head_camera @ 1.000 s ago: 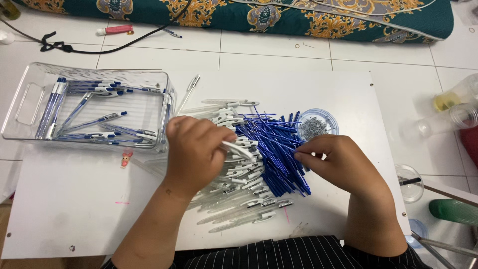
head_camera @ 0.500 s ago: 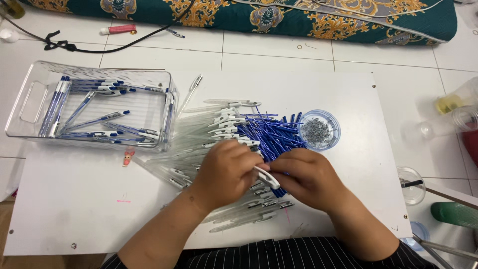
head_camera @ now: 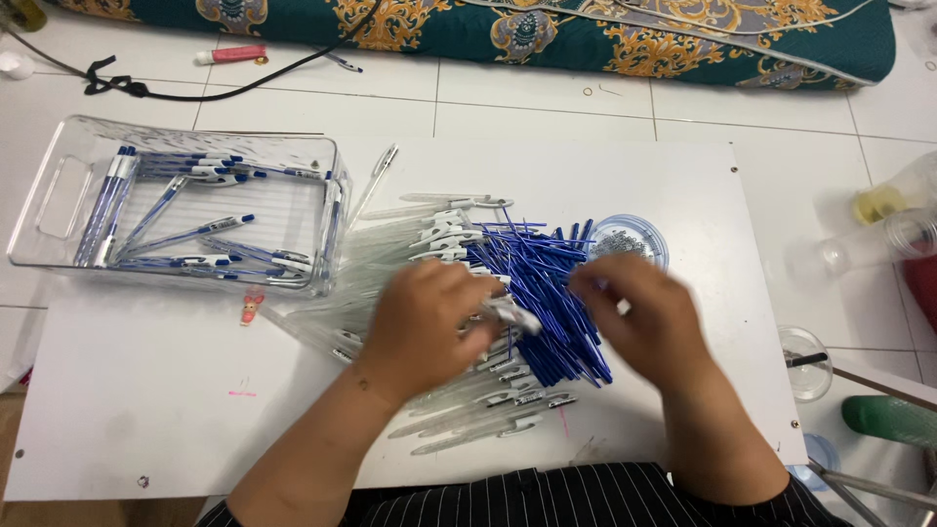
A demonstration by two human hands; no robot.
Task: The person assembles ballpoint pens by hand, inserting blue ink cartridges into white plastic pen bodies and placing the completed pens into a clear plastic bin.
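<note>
A heap of clear pen barrels [head_camera: 390,254] and blue ink refills [head_camera: 532,268] lies on a white board [head_camera: 176,390]. My left hand [head_camera: 429,322] rests over the heap and grips a clear pen barrel [head_camera: 512,314] whose tip points right. My right hand [head_camera: 649,317] is blurred and hovers over the right side of the blue refills, near a small round dish of springs [head_camera: 630,239]. Whether its fingers pinch anything is hidden by the blur.
A clear plastic bin [head_camera: 59,190] at the left holds several assembled blue pens. A patterned teal cushion [head_camera: 547,29] and a black cable [head_camera: 127,88] lie at the back. Clear cups [head_camera: 903,234], a small round container [head_camera: 805,361] and a green handle [head_camera: 888,420] sit at the right.
My hands met near the front of the pile half a second ago; now they have parted, the right hand moving right and up toward the springs dish. The left still holds a barrel.
</note>
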